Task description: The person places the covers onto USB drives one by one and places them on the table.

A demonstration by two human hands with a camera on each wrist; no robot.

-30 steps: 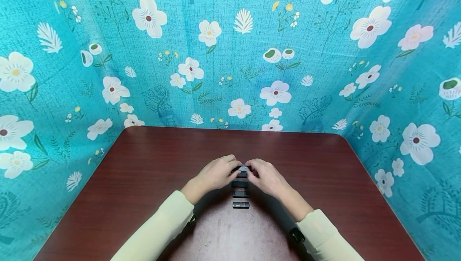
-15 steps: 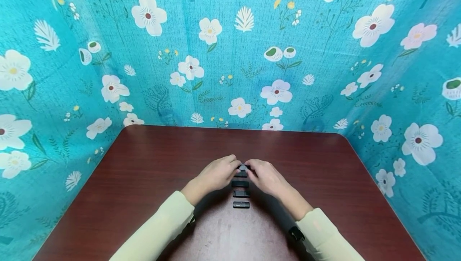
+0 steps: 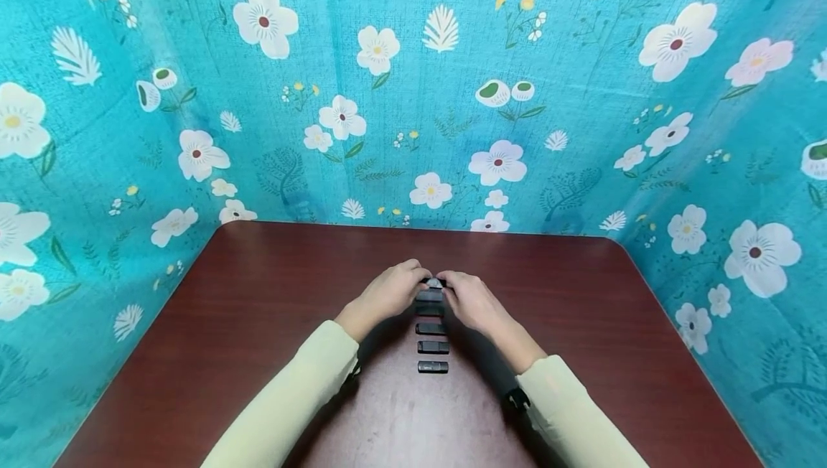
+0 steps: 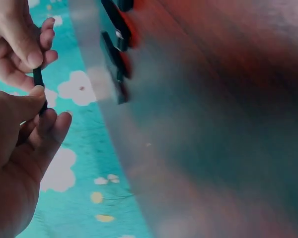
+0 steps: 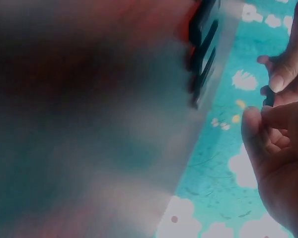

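Note:
My left hand [image 3: 390, 292] and right hand [image 3: 472, 301] meet over the far middle of the table. Between them they pinch the two ends of a small black stick [image 4: 37, 77], shaped like a USB flash drive. A greyish middle part of it shows in the head view; the fingertips cover its ends. Toward me from the hands runs a column of similar black sticks, lying crosswise and spaced apart. The nearest stick [image 3: 433, 367] is glossy, and another stick [image 3: 430, 329] lies farther up. Both wrist views show the held stick raised off the table.
The dark red-brown table [image 3: 291, 267] has rounded far corners. A blue flowered cloth [image 3: 388, 130] hangs behind it and along both sides. A black wrist strap [image 3: 517, 400] shows at the right sleeve cuff.
Both hands have moved away from me, toward the far table edge, with the stick still pinched between them. Another stick in the column has come into sight. The head view has shifted slightly.

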